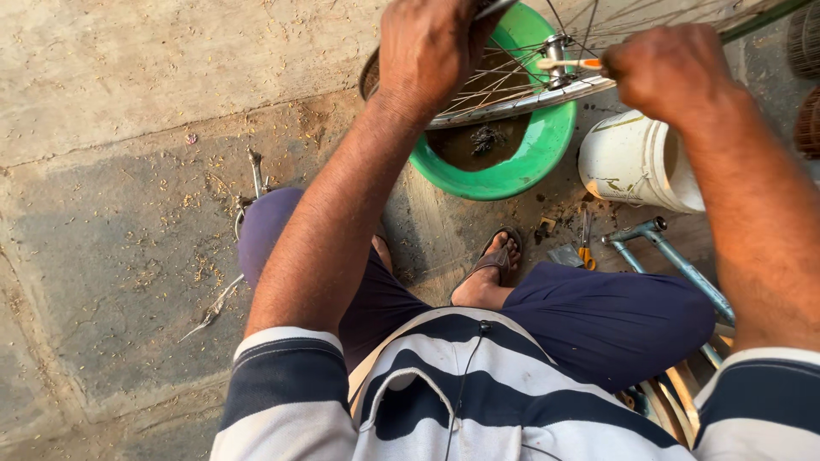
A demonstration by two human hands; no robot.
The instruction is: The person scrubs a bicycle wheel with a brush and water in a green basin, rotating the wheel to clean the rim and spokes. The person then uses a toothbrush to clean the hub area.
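Observation:
A bicycle wheel (512, 98) with a silver rim and thin spokes is held up in front of me, over a green basin. My left hand (424, 47) grips the tyre and rim at the top left. My right hand (664, 68) is closed on a small tool with an orange and cream handle (571, 63), whose tip points left at the spokes near the hub. I sit low, in a striped shirt and dark trousers, with a sandalled foot below the basin.
The green basin (534, 162) holds murky water. A white bucket (632, 162) stands to its right. Scissors with orange handles (586, 248), a light blue metal frame (675, 260) and small parts lie on the dusty concrete. Metal tools (254, 175) lie left of my knee.

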